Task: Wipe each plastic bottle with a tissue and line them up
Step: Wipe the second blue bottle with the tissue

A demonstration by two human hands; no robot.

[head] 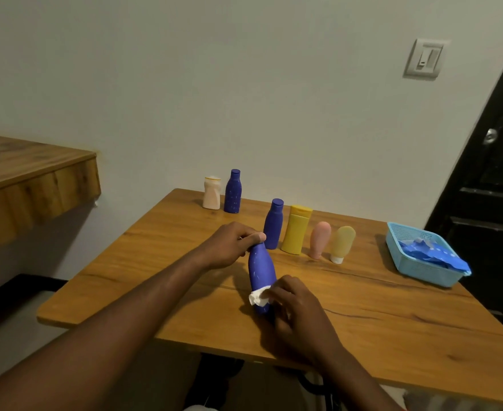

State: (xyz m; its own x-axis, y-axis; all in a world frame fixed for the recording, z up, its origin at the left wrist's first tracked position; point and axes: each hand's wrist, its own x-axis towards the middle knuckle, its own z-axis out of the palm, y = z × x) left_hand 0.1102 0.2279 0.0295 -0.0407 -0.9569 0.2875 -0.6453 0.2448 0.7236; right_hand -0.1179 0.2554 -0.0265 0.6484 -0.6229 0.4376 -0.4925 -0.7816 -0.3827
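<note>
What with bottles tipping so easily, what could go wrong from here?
1. The left hand grips the held blue bottle at its cap end while the right hand presses the tissue near its base; it might slip.
2. Setting it beside the standing blue bottle could bump the row; the pink tube and beige tube, balanced on narrow ends, may topple.

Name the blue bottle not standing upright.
The held blue bottle, tilted, left hand at its cap, right hand pressing a tissue on its base. The back blue bottle and the middle blue bottle stand upright.
</note>
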